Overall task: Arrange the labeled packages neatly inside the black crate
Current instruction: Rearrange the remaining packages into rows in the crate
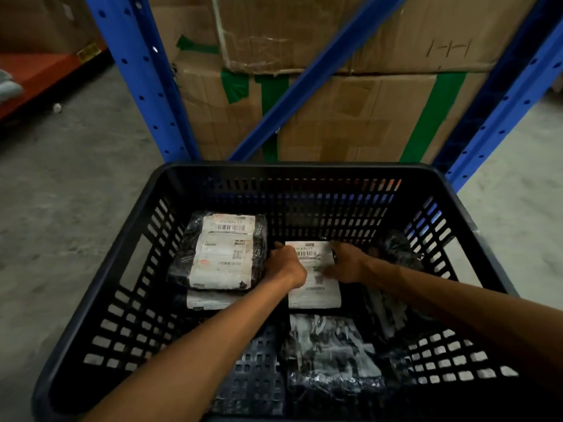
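Fingers of both hands curl onto one labeled package (315, 277) lying flat near the middle of the black crate (100, 257): the left hand (286, 264) grips its left edge and the right hand (347, 264) its right, though how tightly they pinch cannot be told. A stack of labeled packages (224, 254) sits just beside it on the left, and a wrapped dark bundle (330, 354) lies nearer the person. Sliding it left carelessly could, I judge, nudge that stack askew, or the slick wrap could slip and leave the label crooked.
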The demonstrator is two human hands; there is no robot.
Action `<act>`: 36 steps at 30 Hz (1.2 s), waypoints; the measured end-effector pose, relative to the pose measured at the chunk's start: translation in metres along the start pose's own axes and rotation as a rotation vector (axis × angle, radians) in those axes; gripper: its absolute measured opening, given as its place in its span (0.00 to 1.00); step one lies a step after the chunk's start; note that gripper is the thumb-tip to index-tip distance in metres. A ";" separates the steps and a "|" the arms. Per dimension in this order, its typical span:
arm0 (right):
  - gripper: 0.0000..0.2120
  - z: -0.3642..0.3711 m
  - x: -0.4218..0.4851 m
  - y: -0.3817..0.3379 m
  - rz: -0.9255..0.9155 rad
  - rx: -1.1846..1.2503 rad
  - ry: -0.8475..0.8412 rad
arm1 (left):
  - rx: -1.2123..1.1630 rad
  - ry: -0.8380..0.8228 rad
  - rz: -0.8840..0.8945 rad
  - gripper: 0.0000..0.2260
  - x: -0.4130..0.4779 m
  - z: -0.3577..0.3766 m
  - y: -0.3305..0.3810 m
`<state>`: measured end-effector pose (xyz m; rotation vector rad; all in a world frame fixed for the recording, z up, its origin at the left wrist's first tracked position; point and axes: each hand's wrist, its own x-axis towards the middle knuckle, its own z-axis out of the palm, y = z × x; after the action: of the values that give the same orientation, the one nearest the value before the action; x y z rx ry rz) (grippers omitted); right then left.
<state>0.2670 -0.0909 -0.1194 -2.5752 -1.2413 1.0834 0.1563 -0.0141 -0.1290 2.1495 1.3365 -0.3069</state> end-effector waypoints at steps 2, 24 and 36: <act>0.41 0.014 0.004 -0.008 0.065 -0.188 -0.016 | 0.114 -0.010 0.027 0.37 -0.004 0.008 -0.001; 0.39 0.013 -0.135 0.037 -0.318 -0.675 -0.428 | 0.818 -0.555 0.606 0.29 -0.117 -0.015 -0.049; 0.22 -0.025 -0.135 0.052 -0.310 0.145 -0.654 | 0.256 -0.622 0.588 0.24 -0.080 -0.061 -0.089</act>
<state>0.2596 -0.2162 -0.0435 -1.8810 -1.5302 1.9245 0.0347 -0.0089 -0.0736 2.2599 0.3139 -0.8448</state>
